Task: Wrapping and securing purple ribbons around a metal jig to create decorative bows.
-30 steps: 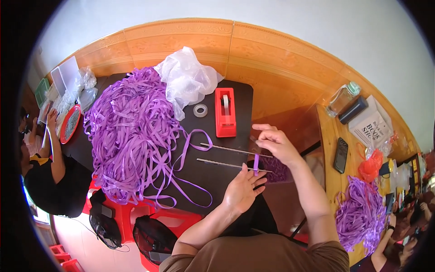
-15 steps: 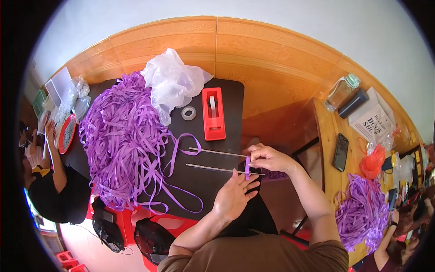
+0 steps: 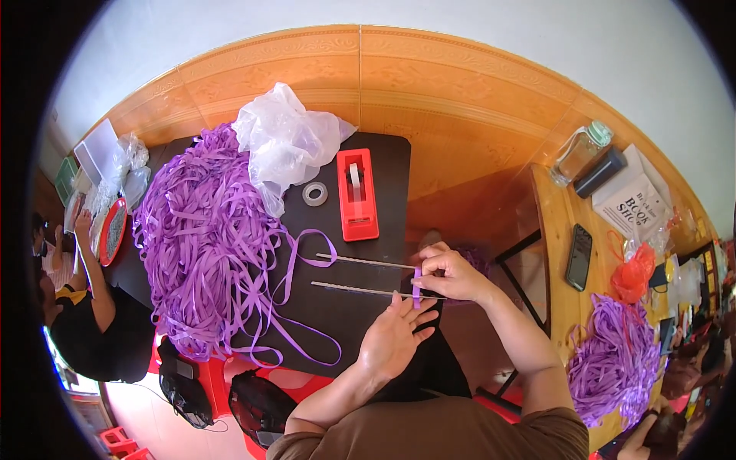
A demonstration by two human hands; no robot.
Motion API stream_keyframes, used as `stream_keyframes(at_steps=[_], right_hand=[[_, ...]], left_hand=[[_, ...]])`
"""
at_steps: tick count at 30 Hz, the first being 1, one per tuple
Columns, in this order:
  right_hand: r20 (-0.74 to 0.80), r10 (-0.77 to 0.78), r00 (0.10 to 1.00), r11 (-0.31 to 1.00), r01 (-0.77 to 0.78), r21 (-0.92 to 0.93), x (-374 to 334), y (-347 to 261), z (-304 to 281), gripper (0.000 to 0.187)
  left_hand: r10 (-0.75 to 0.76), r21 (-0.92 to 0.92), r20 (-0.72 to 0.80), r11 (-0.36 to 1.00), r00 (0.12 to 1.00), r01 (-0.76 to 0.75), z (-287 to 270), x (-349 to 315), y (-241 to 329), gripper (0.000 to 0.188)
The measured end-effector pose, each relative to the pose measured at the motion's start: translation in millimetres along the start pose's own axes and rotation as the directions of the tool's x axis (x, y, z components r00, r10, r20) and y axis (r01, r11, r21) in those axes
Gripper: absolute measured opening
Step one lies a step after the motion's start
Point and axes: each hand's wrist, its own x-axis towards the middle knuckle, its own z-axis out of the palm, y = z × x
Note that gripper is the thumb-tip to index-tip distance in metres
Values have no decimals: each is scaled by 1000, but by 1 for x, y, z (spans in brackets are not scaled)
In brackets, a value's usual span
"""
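Two thin, ridged metal rods, an upper rod (image 3: 364, 261) and a lower rod (image 3: 349, 289), lie side by side over the black table's right edge. A short purple ribbon (image 3: 416, 293) spans them near their right ends. My right hand (image 3: 452, 276) pinches this ribbon near the upper rod, fingers curled. Palm up, my left hand (image 3: 389, 337) is just below the lower rod, fingers spread. Its thumb and fingertips reach the lower rod and the ribbon's lower end; whether they press on it I cannot tell. A loose purple ribbon loop (image 3: 337, 345) trails across the table.
On the black table (image 3: 387, 184) are a large purple ribbon heap (image 3: 207, 238), a clear plastic bag (image 3: 287, 142), a tape roll (image 3: 314, 194) and a red tape dispenser (image 3: 357, 195). A wooden table (image 3: 553, 222) at right holds a phone (image 3: 579, 257) and another ribbon pile (image 3: 613, 360). Other people sit at both sides.
Both hands keep nearly the same pose at the rods and ribbon. The whole view has shifted slightly. At the far right, another person's arm has moved lower.
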Motion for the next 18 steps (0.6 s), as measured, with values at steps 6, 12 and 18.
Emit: stream_keyframes(at_steps=[6,12,18], right_hand=[[-103,242,965,898,-263,-353,4,-36,8,27],[-272,146,951,719,-291,-631,2,-58,21,25],[-387,-8,922,627,-297,-720,-5,-62,32,25]], left_hand=[[-2,-8,-11,1000,1000,2,-2,1,-1,62],[-4,-25,-6,1000,1000,4,-4,3,-3,60],[5,-50,29,999,1000,-4,-2,1,-1,48]])
